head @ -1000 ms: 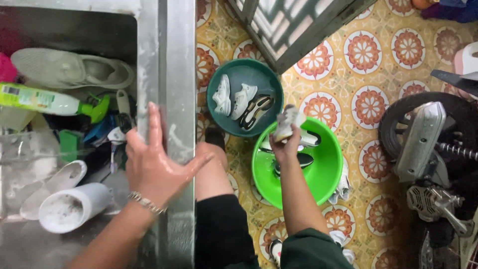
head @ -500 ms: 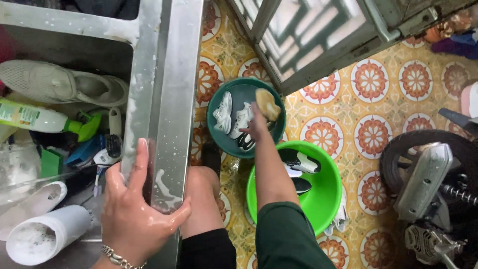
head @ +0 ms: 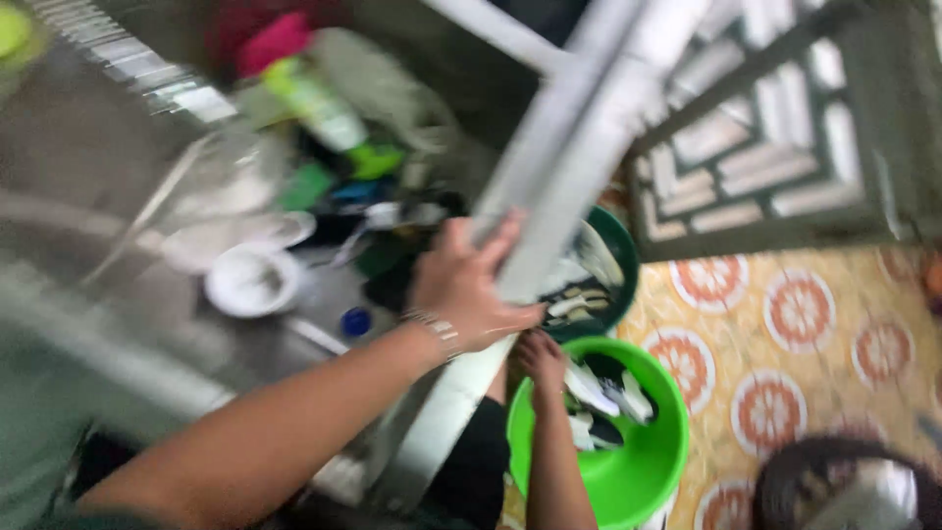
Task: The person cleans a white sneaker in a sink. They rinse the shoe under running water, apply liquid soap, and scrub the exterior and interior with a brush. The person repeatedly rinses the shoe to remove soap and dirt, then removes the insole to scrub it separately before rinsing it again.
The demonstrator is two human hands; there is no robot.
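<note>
The steel sink (head: 128, 285), smooth and wet, holds blurred bottles, cloths and a white round cup (head: 250, 283). Its raised metal rim (head: 549, 196) runs diagonally; the left hand (head: 461, 285) rests there, fingers wrapped narrowly over the edge. On the patterned tile floor (head: 785, 324) stands a bright green plastic basin (head: 638, 471) beside a dark green basin (head: 616, 257). The right hand (head: 542, 361) sits at the bright basin's near rim beside soaked shoes (head: 603, 397); its grip cannot be told. Risk: the wet rim may let the bracing hand slip.

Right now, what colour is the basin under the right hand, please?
Bright green basin, clearest in the head view.
</note>
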